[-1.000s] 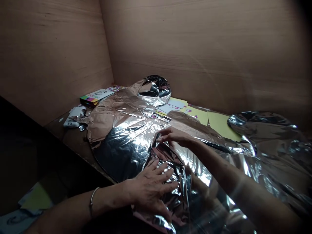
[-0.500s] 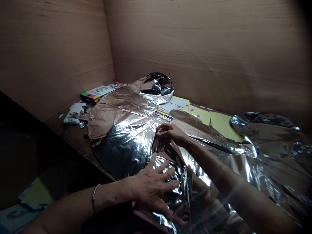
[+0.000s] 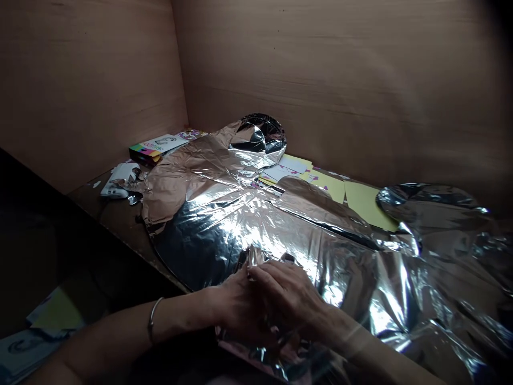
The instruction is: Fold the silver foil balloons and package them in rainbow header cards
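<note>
A large, flat, shiny silver foil balloon (image 3: 276, 219) with rounded lobes is spread across the table. Near its front edge, part of the foil is folded over. My right hand (image 3: 294, 294) is closed on a raised bit of this foil, thumb and fingers drawn together. Under and beside it, my left hand (image 3: 240, 310) rests against the folded foil, a metal bangle on its wrist. The right hand covers the left fingers, so their shape is hidden.
Wood panels (image 3: 320, 91) enclose the table at the left and back. Yellow sheets (image 3: 366, 206) and white cards lie behind the foil. At the left are a colourful box (image 3: 156, 148) and a white object (image 3: 120, 181). More papers (image 3: 58, 310) sit low at left.
My right hand has come down and toward me, bringing the pinched foil edge over my left hand. My left hand stays in nearly the same place.
</note>
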Demonstrator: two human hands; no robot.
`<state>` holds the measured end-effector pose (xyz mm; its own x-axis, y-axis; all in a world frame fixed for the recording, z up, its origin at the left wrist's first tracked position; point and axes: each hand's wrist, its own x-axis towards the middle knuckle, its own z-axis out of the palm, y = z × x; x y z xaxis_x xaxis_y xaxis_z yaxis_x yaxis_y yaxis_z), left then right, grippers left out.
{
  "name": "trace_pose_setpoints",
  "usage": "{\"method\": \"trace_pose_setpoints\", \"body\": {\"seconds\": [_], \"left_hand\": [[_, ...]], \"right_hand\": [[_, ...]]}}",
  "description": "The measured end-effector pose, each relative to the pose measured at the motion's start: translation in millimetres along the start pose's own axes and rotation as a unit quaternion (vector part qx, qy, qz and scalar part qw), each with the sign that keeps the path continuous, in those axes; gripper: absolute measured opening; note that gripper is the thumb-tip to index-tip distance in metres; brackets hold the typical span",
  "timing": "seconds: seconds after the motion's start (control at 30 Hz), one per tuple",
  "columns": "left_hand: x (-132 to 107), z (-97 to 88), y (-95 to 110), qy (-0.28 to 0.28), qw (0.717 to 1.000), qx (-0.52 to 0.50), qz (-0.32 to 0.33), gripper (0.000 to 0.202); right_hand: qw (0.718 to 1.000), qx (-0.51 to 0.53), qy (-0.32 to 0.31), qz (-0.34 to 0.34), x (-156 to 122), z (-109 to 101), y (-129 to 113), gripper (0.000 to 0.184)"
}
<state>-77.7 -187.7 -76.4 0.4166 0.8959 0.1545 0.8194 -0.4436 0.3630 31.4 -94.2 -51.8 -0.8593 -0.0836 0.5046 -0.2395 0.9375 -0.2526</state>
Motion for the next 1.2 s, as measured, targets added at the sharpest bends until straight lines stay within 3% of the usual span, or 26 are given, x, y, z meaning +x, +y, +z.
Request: {"method": "trace_pose_setpoints", "body": {"seconds": [0.1,0.17,0.27,0.37,0.43,0.5,0.53,0.63,0.7,0.87,1.03,1.1,1.2], "left_hand": [[0.5,-4.8,2.4,0.001,1.000,0.007,-0.002,0.055],[-1.2,-6.6,2.9,0.036,0.999,0.034,0.007,0.052],[-6.9,-2.4,2.2,0.148,0.983,0.104,0.045,0.040],[-15.1,4.6,1.3,0.254,0.947,0.175,0.096,0.024],[-20.0,6.5,0.9,0.334,0.913,0.215,0.092,0.019],[-22.3,5.4,0.4,0.380,0.893,0.232,0.066,0.023],[-22.1,4.3,-0.3,0.376,0.895,0.231,0.056,0.030],[-18.0,3.2,-3.8,0.274,0.936,0.216,0.038,0.063],[-14.9,6.6,-6.8,0.226,0.953,0.201,0.004,0.072],[-13.3,18.2,-8.7,0.225,0.954,0.190,-0.056,0.079],[-15.5,10.4,-8.4,0.216,0.962,0.147,-0.077,0.075],[-20.0,-2.0,-11.8,0.157,0.979,0.115,-0.067,0.075],[-33.9,-26.3,-19.1,0.005,0.998,0.067,0.001,0.086]], "right_hand": [[0.998,0.050,0.031,0.019,-5.0,-3.7,1.3,0.032],[0.994,0.080,0.046,0.055,-6.5,-8.2,4.9,0.029],[0.991,0.088,0.049,0.086,-7.5,-15.0,7.9,0.025],[0.994,0.072,0.038,0.071,-10.2,-18.2,7.0,0.031],[0.996,0.056,0.022,0.064,-14.8,-15.9,5.3,0.031],[0.998,0.043,0.001,0.048,-21.7,-9.8,3.4,0.026],[0.998,0.039,-0.010,0.037,-25.5,-6.1,2.3,0.024],[0.999,0.033,-0.035,0.019,-34.7,2.0,-0.4,0.021],[0.999,0.016,-0.047,0.023,-37.2,0.9,-0.8,0.024],[0.994,-0.089,-0.040,0.048,-42.9,-16.7,8.9,0.036],[0.983,-0.072,-0.148,0.079,-69.9,-23.1,22.8,0.042],[0.979,-0.047,-0.178,0.089,-79.5,-24.6,25.8,0.051],[0.972,-0.005,-0.212,0.103,-85.4,-30.8,26.2,0.066]]}}
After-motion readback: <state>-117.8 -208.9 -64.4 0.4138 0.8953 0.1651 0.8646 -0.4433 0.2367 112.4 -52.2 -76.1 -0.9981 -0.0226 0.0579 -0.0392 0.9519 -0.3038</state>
